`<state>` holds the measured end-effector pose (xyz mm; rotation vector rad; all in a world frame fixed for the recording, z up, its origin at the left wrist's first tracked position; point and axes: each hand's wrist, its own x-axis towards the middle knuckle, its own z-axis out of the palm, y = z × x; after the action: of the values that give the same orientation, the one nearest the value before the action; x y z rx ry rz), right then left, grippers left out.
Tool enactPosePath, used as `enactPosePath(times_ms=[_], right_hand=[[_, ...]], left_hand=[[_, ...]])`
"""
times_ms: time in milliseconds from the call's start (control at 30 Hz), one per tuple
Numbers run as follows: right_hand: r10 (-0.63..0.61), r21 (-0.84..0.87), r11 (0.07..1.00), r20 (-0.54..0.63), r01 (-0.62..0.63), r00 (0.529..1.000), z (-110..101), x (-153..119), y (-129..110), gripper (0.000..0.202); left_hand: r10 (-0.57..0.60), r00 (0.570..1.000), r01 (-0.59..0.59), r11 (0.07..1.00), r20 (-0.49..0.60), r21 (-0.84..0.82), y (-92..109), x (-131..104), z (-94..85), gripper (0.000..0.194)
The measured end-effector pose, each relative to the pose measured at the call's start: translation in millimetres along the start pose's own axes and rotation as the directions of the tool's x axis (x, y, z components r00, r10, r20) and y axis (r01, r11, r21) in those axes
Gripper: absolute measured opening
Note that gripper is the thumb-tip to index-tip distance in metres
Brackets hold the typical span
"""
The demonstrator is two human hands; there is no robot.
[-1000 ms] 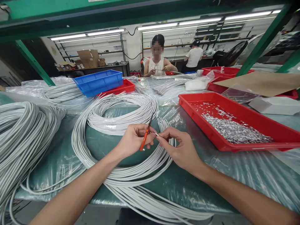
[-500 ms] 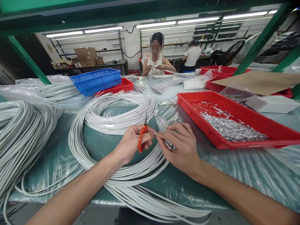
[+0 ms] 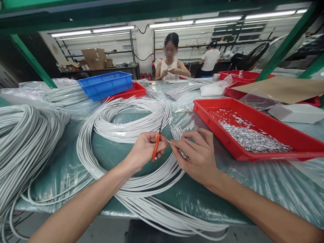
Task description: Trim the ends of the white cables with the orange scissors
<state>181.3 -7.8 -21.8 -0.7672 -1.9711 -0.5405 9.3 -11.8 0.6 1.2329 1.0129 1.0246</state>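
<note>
My left hand is closed around small orange-handled scissors, their dark tips pointing up and away. The fingers of my right hand pinch a thin, light-coloured piece whose other end meets my left fingertips; whether it is a cable end is too small to tell. Both hands are over a large coil of white cables, with the cable ends just behind my right fingers. A second white coil lies behind my left hand.
A red tray of small silvery parts stands to the right. Blue bins are at the back left, and a thick cable bundle fills the left side. A person sits across the table; another is farther back.
The scissors have turned in my left hand, so the handles now appear edge-on. My hands stay together at the thin piece. The whole view has shifted slightly.
</note>
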Motion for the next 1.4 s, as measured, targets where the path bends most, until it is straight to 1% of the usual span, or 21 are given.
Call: enactPosePath(times_ms=[200, 300, 400, 467, 600, 700, 833, 1000, 1100, 1200, 1300, 1400], right_hand=[[0.133, 0.209, 0.968, 0.053, -0.141, 0.99, 2.8, -0.8, 0.8, 0.008], [0.17, 0.255, 0.949, 0.076, -0.184, 0.983, 2.0, 0.1, 1.2, 0.009], [0.18, 0.239, 0.952, 0.073, -0.192, 0.981, 0.8, 0.8, 2.2, 0.011], [0.166, 0.2, 0.964, 0.065, -0.176, 0.984, 0.1, 0.7, 2.9, 0.012], [0.087, 0.081, 0.993, 0.052, -0.091, 0.995, -0.8, -0.4, 3.7, 0.013], [0.037, 0.026, 0.999, 0.058, -0.039, 0.998, -1.3, -0.6, 3.4, 0.013], [0.02, 0.018, 1.0, 0.051, -0.021, 0.999, -0.9, 0.0, 2.2, 0.014], [0.053, 0.045, 0.997, 0.042, -0.055, 0.998, 1.5, -0.6, 2.3, 0.013], [0.065, 0.105, 0.992, 0.05, -0.07, 0.997, 2.2, -0.4, 2.5, 0.014], [0.097, 0.216, 0.97, 0.071, -0.11, 0.993, 1.9, 0.2, 1.6, 0.013], [0.147, 0.313, 0.933, 0.125, -0.18, 0.981, 1.5, 0.3, 0.8, 0.013], [0.217, 0.353, 0.898, 0.163, -0.262, 0.963, 1.6, -0.1, 2.1, 0.013]], left_hand=[[0.014, 1.0, -0.014, 1.0, -0.016, 0.002, -0.7, 1.2, -0.8, 0.01], [0.01, 1.0, -0.01, 1.0, -0.017, 0.011, -1.8, 2.9, -1.2, 0.013], [0.003, 0.999, -0.002, 1.0, -0.035, 0.024, -1.8, 3.6, 0.1, 0.015], [0.0, 0.999, 0.001, 0.999, -0.045, 0.034, -1.2, 3.4, 1.5, 0.016], [0.008, 0.999, -0.006, 0.998, -0.038, 0.058, -1.3, 2.3, 2.7, 0.015], [0.031, 0.999, -0.029, 0.997, -0.021, 0.067, -2.1, 1.6, 1.4, 0.011], [0.044, 0.999, -0.044, 0.994, -0.001, 0.097, -1.1, 1.2, -1.3, 0.011], [0.049, 0.999, -0.047, 0.993, -0.007, 0.111, 0.6, 1.3, -1.8, 0.01], [0.044, 0.999, -0.042, 0.993, -0.02, 0.111, 0.9, 0.7, -1.0, 0.011], [0.054, 0.998, -0.051, 0.994, -0.021, 0.102, 2.5, -0.2, -0.1, 0.012], [0.067, 0.998, -0.065, 0.993, -0.016, 0.1, 4.9, -0.4, 0.5, 0.016], [0.065, 0.998, -0.062, 0.992, -0.021, 0.112, 4.9, 0.8, 0.4, 0.021]])
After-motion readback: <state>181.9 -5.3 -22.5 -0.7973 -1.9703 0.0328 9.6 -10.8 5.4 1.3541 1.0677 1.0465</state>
